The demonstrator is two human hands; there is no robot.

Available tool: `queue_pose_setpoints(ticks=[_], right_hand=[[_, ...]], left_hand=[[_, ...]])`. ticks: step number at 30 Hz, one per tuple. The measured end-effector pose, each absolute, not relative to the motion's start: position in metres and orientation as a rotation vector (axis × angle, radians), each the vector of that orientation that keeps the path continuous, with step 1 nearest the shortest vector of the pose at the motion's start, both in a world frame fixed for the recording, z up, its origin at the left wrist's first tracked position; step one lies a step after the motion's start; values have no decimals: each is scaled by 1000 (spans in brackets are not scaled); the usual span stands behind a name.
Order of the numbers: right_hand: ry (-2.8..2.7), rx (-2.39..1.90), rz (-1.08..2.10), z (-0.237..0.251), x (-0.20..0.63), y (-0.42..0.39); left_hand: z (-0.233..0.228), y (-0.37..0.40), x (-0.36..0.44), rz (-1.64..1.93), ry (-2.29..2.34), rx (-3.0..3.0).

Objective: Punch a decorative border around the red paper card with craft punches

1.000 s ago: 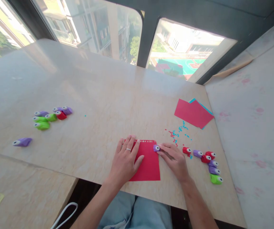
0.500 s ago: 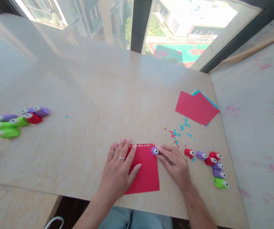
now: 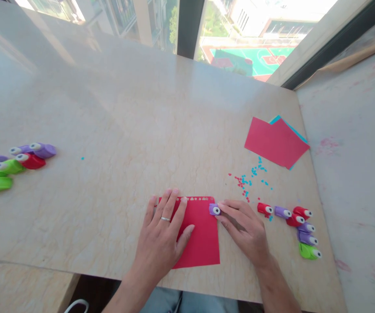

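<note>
While my left hand lies spread-fingered on one red sheet, my right hand pinches one purple punch.
Located at the sheet's right edge; seven more punches rightward: three red, three purple, one green.

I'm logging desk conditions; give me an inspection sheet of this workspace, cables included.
Surface: pale marbled tabletop
Things in use: red sheet, holes along its far edge; purple punch at its right edge
Clutter: red and blue paper bits; other punches on both sides; paper pile at right
Hands: left hand on the sheet; right hand holding the purple punch
Cables: white loop lower left, possibly a cable
Surroundings: window ahead, flowered wall at right
</note>
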State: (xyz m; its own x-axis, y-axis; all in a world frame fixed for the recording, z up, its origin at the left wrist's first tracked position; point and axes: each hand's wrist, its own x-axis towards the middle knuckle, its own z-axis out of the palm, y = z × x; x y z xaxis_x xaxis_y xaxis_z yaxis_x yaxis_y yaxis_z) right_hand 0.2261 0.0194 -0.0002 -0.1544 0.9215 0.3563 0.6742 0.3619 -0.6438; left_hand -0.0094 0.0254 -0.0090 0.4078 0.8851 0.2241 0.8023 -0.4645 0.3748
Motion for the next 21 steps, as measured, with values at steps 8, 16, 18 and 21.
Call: queue_pose_setpoints(ticks=[8,16,18,21], right_hand=[[-1929,-1380,446,1,227,18],[-1929,-1387,463,0,228,17],[-1926,-1388,461,0,228,17],[-1917,-1390,463,1,227,17]], left_hand=[[-8,26,-8,584,1486,2443],[-9,26,-9,611,1480,2428],[-9,26,-9,617,1477,2429],[-9,26,-8,615,1472,2431]])
